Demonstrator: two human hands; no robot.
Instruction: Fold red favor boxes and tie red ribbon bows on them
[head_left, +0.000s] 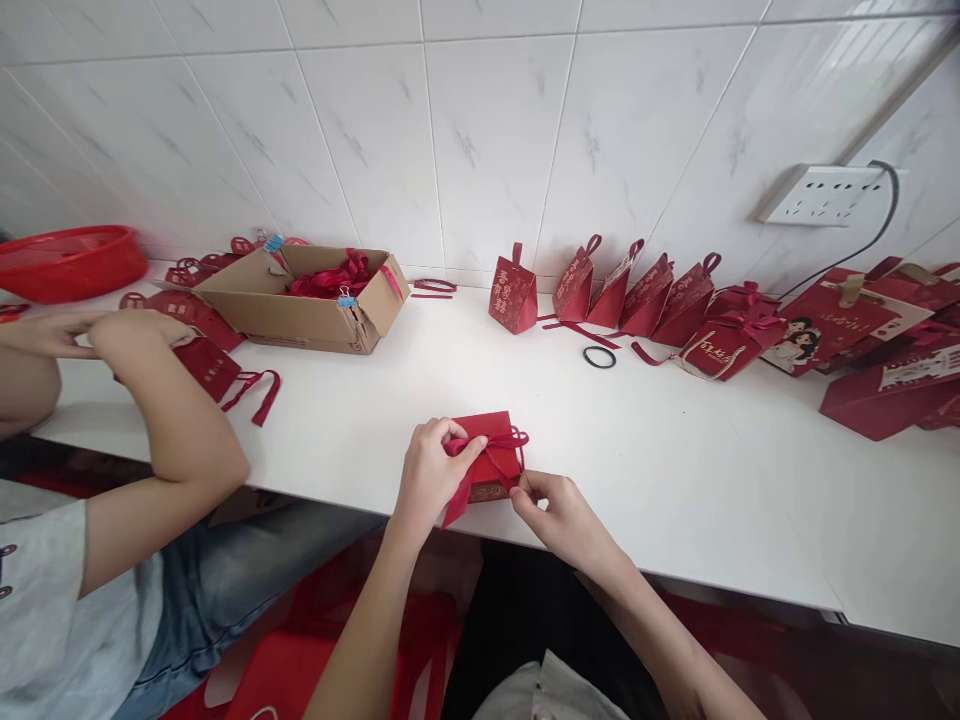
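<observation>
A small red gift box [484, 424] lies near the table's front edge, directly before me. A dark red ribbon [459, 500] is on it, with a loop at its right and a wide tail hanging at the left. My left hand [439, 465] pinches the ribbon on top of the box, thumb and forefinger pressed together. At the box's lower right corner, my right hand [551, 503] is closed, its thumb and fingertips gripping a thin part of the ribbon. The fingertips partly cover the ribbon there.
A cardboard box [300, 335] of red ribbons stands at the back left. Several red gift boxes [514, 295] line the wall, with gift bags [817, 320] farther right. A black ring [599, 357] lies mid-table. A co-worker's arm [161, 400] reaches in at left, near a red basin [75, 262].
</observation>
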